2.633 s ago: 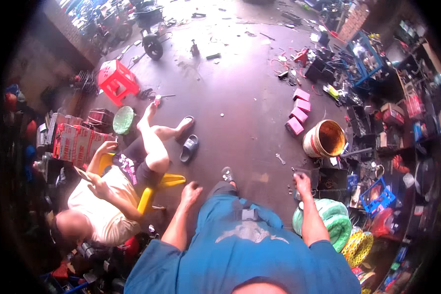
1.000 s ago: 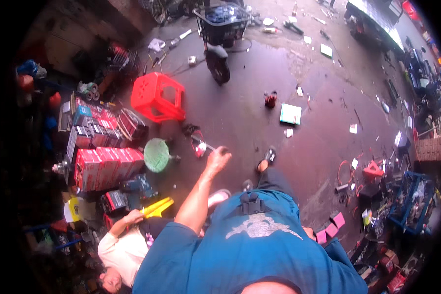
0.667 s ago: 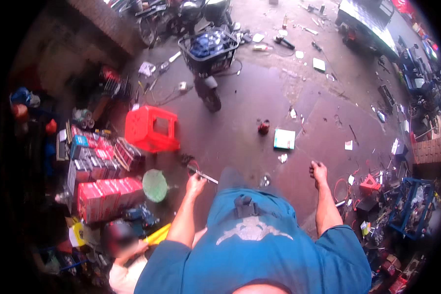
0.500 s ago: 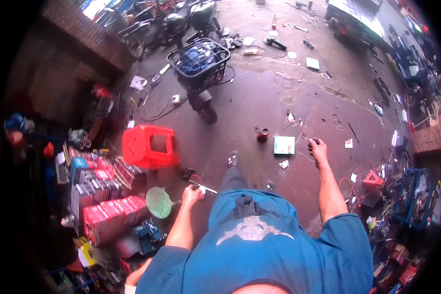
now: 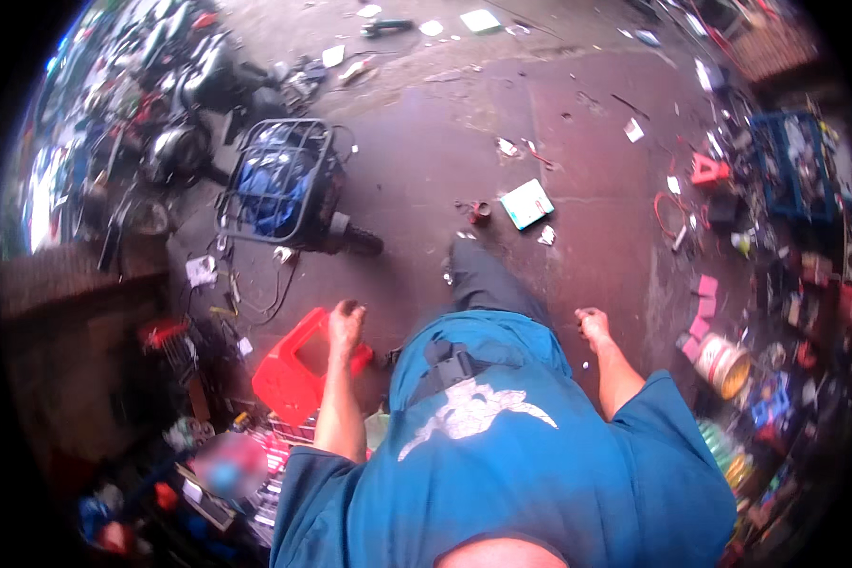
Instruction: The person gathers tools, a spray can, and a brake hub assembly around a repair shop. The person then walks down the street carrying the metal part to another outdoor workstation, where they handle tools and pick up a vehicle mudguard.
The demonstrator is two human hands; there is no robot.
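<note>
My left hand [image 5: 346, 324] is raised with its fingers curled closed, in front of a red plastic stool [image 5: 279, 381]; whether it touches the stool I cannot tell, and what lies inside its fingers is hidden. To the right of my body, my right hand [image 5: 593, 325] hangs over the floor with its fingers folded in, and no object shows in it. Ahead on the floor lies a flat white and teal box [image 5: 526, 204]. Beside it are a small dark reddish metal part [image 5: 481, 212] and a crumpled white scrap [image 5: 547, 236].
An electric scooter or bike with a black front basket [image 5: 276, 180] stands ahead left, near several parked motorcycles [image 5: 175, 95]. A blue metal rack [image 5: 793, 166], a red triangular stand [image 5: 708, 169] and a white bucket [image 5: 722, 366] are at the right. Cables [image 5: 279, 298] trail across the floor.
My view has turned right and moved on. The left hand has risen from beside my hip to the stool, and its thin metal rod no longer shows. The right hand has drawn back from the box.
</note>
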